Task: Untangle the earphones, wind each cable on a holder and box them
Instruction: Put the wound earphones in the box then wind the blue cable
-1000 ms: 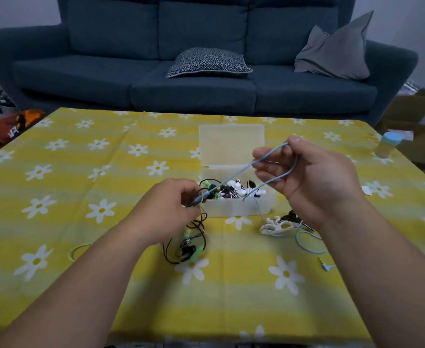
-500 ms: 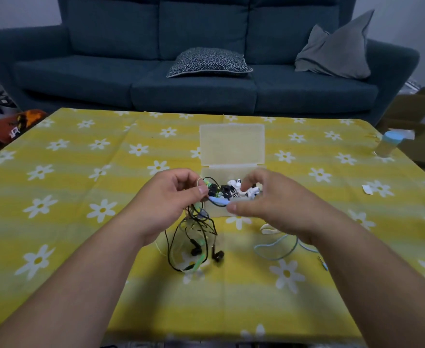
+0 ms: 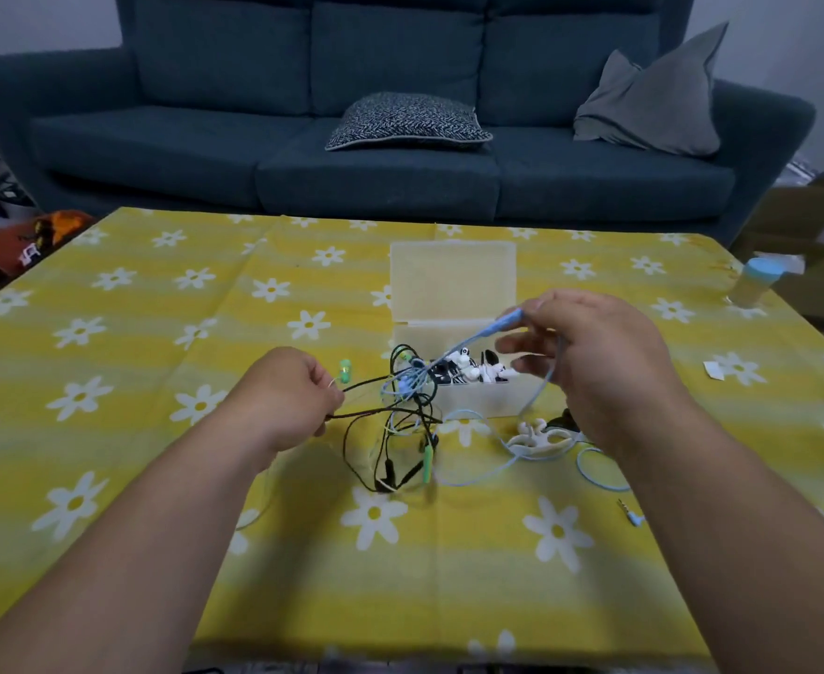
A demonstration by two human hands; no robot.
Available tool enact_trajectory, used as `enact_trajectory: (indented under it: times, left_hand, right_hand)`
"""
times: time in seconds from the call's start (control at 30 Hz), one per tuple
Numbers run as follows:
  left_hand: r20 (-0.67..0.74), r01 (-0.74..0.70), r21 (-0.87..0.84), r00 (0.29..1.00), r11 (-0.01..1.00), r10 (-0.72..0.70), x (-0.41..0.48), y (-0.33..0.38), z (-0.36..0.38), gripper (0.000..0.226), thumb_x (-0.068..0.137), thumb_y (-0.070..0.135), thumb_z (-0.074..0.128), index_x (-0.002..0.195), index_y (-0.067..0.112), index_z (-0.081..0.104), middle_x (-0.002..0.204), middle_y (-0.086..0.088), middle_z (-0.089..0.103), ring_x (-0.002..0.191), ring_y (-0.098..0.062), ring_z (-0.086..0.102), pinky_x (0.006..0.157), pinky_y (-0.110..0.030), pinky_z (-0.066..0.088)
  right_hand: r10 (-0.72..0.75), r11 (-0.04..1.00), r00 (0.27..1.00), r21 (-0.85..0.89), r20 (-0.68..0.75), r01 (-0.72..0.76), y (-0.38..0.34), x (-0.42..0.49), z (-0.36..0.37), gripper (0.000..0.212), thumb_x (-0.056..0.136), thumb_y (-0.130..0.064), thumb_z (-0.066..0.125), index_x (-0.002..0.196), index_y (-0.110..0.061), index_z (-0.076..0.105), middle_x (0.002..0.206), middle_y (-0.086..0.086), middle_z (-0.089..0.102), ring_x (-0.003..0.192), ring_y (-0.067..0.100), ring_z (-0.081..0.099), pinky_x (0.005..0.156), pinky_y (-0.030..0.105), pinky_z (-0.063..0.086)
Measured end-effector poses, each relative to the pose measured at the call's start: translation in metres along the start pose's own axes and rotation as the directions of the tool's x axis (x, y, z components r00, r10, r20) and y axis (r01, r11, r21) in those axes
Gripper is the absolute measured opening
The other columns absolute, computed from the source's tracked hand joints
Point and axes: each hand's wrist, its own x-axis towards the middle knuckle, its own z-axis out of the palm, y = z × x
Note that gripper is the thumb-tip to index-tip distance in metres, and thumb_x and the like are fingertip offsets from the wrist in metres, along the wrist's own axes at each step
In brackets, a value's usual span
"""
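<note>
Pinching black cable (image 3: 366, 412), left grip (image 3: 283, 396), pinching blue cable (image 3: 478, 335), right grip (image 3: 604, 362), pieces (image 3: 478, 372) in box (image 3: 478, 400)

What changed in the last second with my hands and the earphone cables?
Half a second ago both hands were together at the box. Now the right hand has risen rightward, pinching the blue cable taut, while the left hand pulls the dark cables leftward. Box and white holder stayed put.

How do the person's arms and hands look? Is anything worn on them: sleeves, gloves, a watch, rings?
The left forearm and the right forearm are bare down to the picture's edge; no sleeve shows. The left hand and the right hand wear no gloves. No watch, bracelet or ring is visible.
</note>
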Motion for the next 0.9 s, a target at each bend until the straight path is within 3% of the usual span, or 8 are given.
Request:
enact_trajectory:
  times: [0.07, 0.17, 0.27, 0.37, 0.5, 0.6, 0.73, 0.9]
  left_hand:
    - [0.012, -0.034, -0.017, 0.999, 0.999, 0.034, -0.002, 0.003, 0.002, 0.008, 0.089, 0.007, 0.066, 0.089, 0.013, 0.061, 0.084, -0.012, 0.067, 0.077, -0.028, 0.063, 0.068, -0.03, 0.044]
    - [0.028, -0.208, -0.118, 0.977, 0.971, 0.213, -0.011, 0.013, 0.001, 0.045, 0.083, 0.005, 0.068, 0.119, 0.03, 0.055, 0.117, 0.002, 0.057, 0.109, -0.014, 0.056, 0.078, -0.031, 0.045]
    - [0.09, -0.404, -0.265, 0.894, 0.876, 0.439, -0.022, 0.027, 0.0, 0.049, 0.077, 0.013, 0.068, 0.121, 0.035, 0.063, 0.121, 0.018, 0.063, 0.119, -0.001, 0.053, 0.096, -0.03, 0.043]
    - [0.246, -0.42, -0.254, 0.843, 0.871, 0.478, -0.026, 0.03, 0.009, 0.026, 0.086, 0.012, 0.072, 0.109, 0.023, 0.072, 0.108, 0.01, 0.073, 0.108, -0.006, 0.064, 0.097, -0.033, 0.05]
    - [0.239, -0.472, -0.154, 0.835, 0.868, 0.497, -0.025, 0.028, 0.018, 0.021, 0.081, 0.003, 0.074, 0.097, 0.014, 0.066, 0.1, 0.008, 0.073, 0.094, -0.005, 0.067, 0.086, -0.026, 0.052]
    - [0.17, -0.459, -0.101, 0.866, 0.883, 0.47, -0.025, 0.03, 0.021, 0.026, 0.077, -0.003, 0.071, 0.077, 0.014, 0.051, 0.064, 0.015, 0.056, 0.06, -0.01, 0.048, 0.054, -0.023, 0.039]
    - [0.054, -0.406, -0.103, 0.909, 0.908, 0.413, -0.022, 0.03, 0.018, 0.032, 0.076, 0.006, 0.078, 0.069, 0.016, 0.048, 0.065, 0.005, 0.052, 0.058, -0.012, 0.044, 0.053, -0.024, 0.032]
    - [0.02, -0.369, -0.309, 0.919, 0.876, 0.394, -0.024, 0.031, 0.016, 0.02, 0.083, 0.004, 0.073, 0.076, 0.013, 0.057, 0.07, -0.001, 0.062, 0.066, -0.019, 0.064, 0.064, -0.029, 0.044]
  right_hand:
    - [0.036, 0.986, 0.998, 0.16, 0.047, -0.043, -0.003, -0.003, 0.006, 0.031, 0.097, -0.004, 0.043, 0.069, -0.008, 0.054, 0.081, 0.019, 0.071, 0.069, 0.03, 0.069, 0.059, 0.032, 0.05]
    - [0.066, 0.959, 0.989, 0.265, 0.13, -0.099, -0.005, -0.006, 0.012, 0.032, 0.098, -0.003, 0.035, 0.071, -0.004, 0.052, 0.085, 0.025, 0.073, 0.076, 0.037, 0.073, 0.063, 0.034, 0.056]
    - [0.077, 0.95, 0.974, 0.283, 0.213, -0.136, -0.005, -0.009, 0.012, 0.028, 0.099, -0.004, 0.032, 0.073, -0.006, 0.043, 0.091, 0.028, 0.073, 0.085, 0.042, 0.073, 0.073, 0.041, 0.06]
    - [0.077, 0.951, 0.957, 0.269, 0.279, -0.155, -0.007, -0.011, 0.011, 0.022, 0.101, -0.007, 0.032, 0.081, -0.011, 0.04, 0.097, 0.029, 0.072, 0.089, 0.045, 0.072, 0.086, 0.051, 0.055]
    - [0.068, 0.944, 0.92, 0.274, 0.386, -0.184, -0.008, -0.014, 0.011, 0.037, 0.1, -0.01, 0.032, 0.069, -0.011, 0.052, 0.101, 0.031, 0.071, 0.094, 0.047, 0.069, 0.094, 0.053, 0.051]
    - [0.063, 0.929, 0.921, 0.316, 0.384, -0.195, -0.009, -0.013, 0.009, 0.052, 0.098, -0.01, 0.034, 0.052, -0.016, 0.058, 0.079, 0.025, 0.068, 0.085, 0.044, 0.068, 0.086, 0.051, 0.053]
    - [0.107, 0.901, 0.971, 0.392, 0.212, -0.185, -0.005, -0.007, 0.003, 0.038, 0.093, -0.005, 0.046, 0.055, -0.012, 0.048, 0.057, 0.013, 0.041, 0.057, 0.03, 0.053, 0.066, 0.041, 0.052]
    - [0.074, 0.986, 0.99, -0.157, 0.124, -0.054, 0.009, -0.003, 0.001, 0.026, 0.078, 0.008, 0.069, 0.077, -0.009, 0.051, 0.055, 0.012, 0.046, 0.046, 0.021, 0.047, 0.049, 0.026, 0.043]
